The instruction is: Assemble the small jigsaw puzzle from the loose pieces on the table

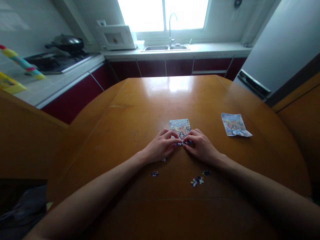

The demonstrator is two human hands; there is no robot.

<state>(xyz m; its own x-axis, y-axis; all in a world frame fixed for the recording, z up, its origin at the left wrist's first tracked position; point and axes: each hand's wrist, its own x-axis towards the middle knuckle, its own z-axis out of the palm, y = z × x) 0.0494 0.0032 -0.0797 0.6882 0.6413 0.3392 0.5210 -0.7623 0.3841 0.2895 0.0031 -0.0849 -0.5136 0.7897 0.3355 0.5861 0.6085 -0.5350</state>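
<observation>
A small, colourful jigsaw puzzle (180, 126) lies flat in the middle of the wooden table, its lower part partly covered by my fingers. My left hand (166, 143) is closed at the puzzle's near left edge, thumb and fingertips together on dark jigsaw pieces (179, 144). From the other side, my right hand (198, 144) pinches at the same near edge, its fingertips almost meeting the left ones. A loose piece (164, 160) lies just below my left hand. Closer to me are another small clump (155, 173), a dark piece (206, 172) and several scattered pieces (197, 181).
A creased printed sheet (235, 125) rests on the table (130, 113) to the right. Beyond stand a counter with a sink (156, 48), a white microwave (117, 37) and a stove with a wok (67, 43). A fridge (287, 43) is at the right.
</observation>
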